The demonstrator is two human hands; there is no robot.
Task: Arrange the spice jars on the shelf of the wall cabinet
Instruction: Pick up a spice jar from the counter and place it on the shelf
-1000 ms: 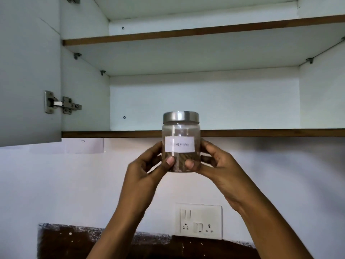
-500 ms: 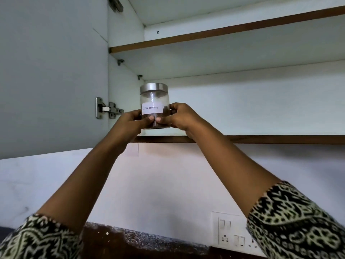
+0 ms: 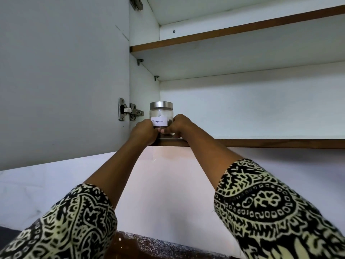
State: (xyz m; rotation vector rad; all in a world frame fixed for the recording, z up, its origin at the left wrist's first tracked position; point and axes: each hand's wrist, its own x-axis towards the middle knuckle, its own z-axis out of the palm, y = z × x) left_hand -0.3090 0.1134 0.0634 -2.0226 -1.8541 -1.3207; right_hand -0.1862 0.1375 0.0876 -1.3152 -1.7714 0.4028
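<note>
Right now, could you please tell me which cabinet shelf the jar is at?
The lower shelf, at its left end; the upper shelf runs well above the jar.

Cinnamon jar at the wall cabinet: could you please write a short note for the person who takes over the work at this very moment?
Left grip: holds the cinnamon jar from its left side.
Right grip: holds it from the right side.
Jar: upright, lid on, at the left end of the lower shelf, near the front edge. Both grips hide its base.
Done: jar is at the shelf.
Left: set it firmly and let go. No other jar is in view.
</note>
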